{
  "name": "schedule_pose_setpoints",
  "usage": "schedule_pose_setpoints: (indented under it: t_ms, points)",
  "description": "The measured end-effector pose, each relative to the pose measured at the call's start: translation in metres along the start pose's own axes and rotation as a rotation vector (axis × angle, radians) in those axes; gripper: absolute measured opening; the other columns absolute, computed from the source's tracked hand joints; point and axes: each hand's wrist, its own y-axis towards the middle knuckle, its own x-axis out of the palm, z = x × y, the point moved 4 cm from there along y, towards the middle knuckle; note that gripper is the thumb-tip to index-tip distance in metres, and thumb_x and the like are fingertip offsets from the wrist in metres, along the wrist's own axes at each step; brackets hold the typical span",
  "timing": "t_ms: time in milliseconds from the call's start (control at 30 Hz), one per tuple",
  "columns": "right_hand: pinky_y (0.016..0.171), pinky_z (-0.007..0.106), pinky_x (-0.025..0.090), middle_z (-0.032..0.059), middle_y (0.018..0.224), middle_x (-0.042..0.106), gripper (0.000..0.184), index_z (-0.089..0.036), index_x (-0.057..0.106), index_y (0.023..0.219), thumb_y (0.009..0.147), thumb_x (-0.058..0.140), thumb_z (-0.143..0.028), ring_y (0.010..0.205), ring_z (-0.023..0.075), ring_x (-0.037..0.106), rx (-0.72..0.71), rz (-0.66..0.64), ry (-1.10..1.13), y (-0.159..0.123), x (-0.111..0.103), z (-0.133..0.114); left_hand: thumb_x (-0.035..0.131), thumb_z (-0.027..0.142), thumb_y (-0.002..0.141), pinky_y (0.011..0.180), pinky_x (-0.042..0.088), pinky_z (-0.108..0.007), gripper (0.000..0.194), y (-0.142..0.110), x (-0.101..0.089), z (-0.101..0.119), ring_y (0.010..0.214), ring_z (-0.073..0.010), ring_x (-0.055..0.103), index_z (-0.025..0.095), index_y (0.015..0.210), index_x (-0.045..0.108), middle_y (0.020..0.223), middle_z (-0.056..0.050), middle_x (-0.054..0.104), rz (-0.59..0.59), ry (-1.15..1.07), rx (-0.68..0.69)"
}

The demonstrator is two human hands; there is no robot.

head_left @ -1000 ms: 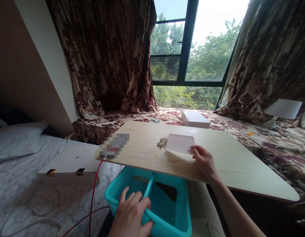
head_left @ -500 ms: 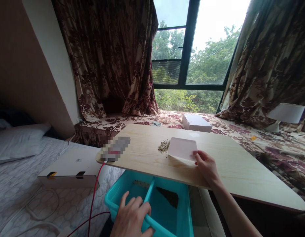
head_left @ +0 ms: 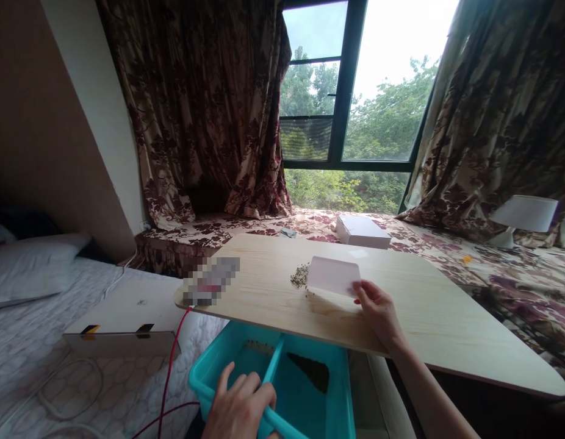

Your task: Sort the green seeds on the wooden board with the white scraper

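Observation:
My right hand (head_left: 378,308) pinches a flat white rectangular plate with rounded corners (head_left: 334,274) at its near right corner. The plate is tilted over the wooden tabletop (head_left: 415,311), its left edge beside a small scatter of greenish-brown seeds or beans (head_left: 299,275). Below the front table edge is a turquoise bin (head_left: 344,390) split by a divider (head_left: 274,360). My left hand (head_left: 243,396) grips its near rim, with the thumb partly hidden. A dark heap of small grains (head_left: 312,371) lies in the right compartment, and a few grains (head_left: 259,347) lie in the left.
A blurred-out device (head_left: 213,281) with a red cable (head_left: 169,366) lies at the table's left end. A white box (head_left: 124,314) rests on the bed. Another white box (head_left: 362,231) and a lamp (head_left: 523,216) stand on the window ledge.
The view has shifted slightly. The white plate stays in my right hand beside the seeds, a little farther left in view. My left hand keeps its grip on the bin.

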Motion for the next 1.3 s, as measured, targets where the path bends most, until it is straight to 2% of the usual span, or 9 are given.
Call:
schedule_pose_setpoints:
  t_ms: [233, 400, 567, 900, 1300]
  points:
    - [0.058, 0.031, 0.056, 0.006, 0.075, 0.071, 0.035, -0.017, 0.069, 0.08, 0.072, 0.062, -0.05, 0.067, 0.0188, 0.064, -0.001, -0.052, -0.014, 0.001, 0.004, 0.001, 0.055, 0.015, 0.062, 0.105, 0.018, -0.057, 0.021, -0.001, 0.002, -0.001, 0.087, -0.0214, 0.059, 0.025, 0.08, 0.058, 0.083, 0.002, 0.058, -0.002, 0.02, 0.007]
    - [0.056, 0.031, 0.056, 0.0057, 0.073, 0.071, 0.034, -0.018, 0.068, 0.078, 0.072, 0.062, -0.05, 0.064, 0.0182, 0.063, -0.02, -0.038, -0.007, 0.001, 0.003, -0.001, 0.053, 0.014, 0.063, 0.106, 0.018, -0.055, 0.021, -0.001, 0.001, -0.002, 0.087, -0.0205, 0.059, 0.026, 0.081, 0.058, 0.083, 0.003, 0.058, 0.014, -0.007, 0.004]
    - [0.057, 0.03, 0.055, 0.0053, 0.073, 0.07, 0.032, -0.017, 0.067, 0.078, 0.072, 0.061, -0.048, 0.063, 0.0174, 0.063, -0.007, -0.043, -0.009, 0.001, 0.004, 0.001, 0.051, 0.015, 0.064, 0.105, 0.018, -0.058, 0.021, -0.002, -0.003, 0.002, 0.089, -0.0222, 0.059, 0.025, 0.082, 0.057, 0.084, 0.001, 0.058, -0.007, 0.015, 0.01]
    - [0.059, 0.031, 0.054, 0.0043, 0.072, 0.069, 0.029, -0.018, 0.066, 0.077, 0.071, 0.062, -0.045, 0.065, 0.0176, 0.062, 0.011, -0.047, 0.017, 0.0, 0.004, -0.002, 0.052, 0.014, 0.065, 0.106, 0.016, -0.053, 0.018, -0.005, -0.007, 0.003, 0.087, -0.0196, 0.059, 0.025, 0.078, 0.056, 0.081, 0.003, 0.058, 0.056, 0.002, -0.003]
    - [0.066, 0.032, 0.055, 0.0056, 0.081, 0.071, 0.03, -0.019, 0.067, 0.08, 0.071, 0.064, -0.048, 0.07, 0.0185, 0.065, -0.017, -0.171, 0.045, 0.003, 0.014, 0.005, 0.049, 0.014, 0.068, 0.105, 0.016, -0.054, 0.016, -0.006, -0.007, 0.003, 0.086, -0.02, 0.057, 0.025, 0.078, 0.055, 0.081, 0.003, 0.057, 0.044, 0.018, -0.002]
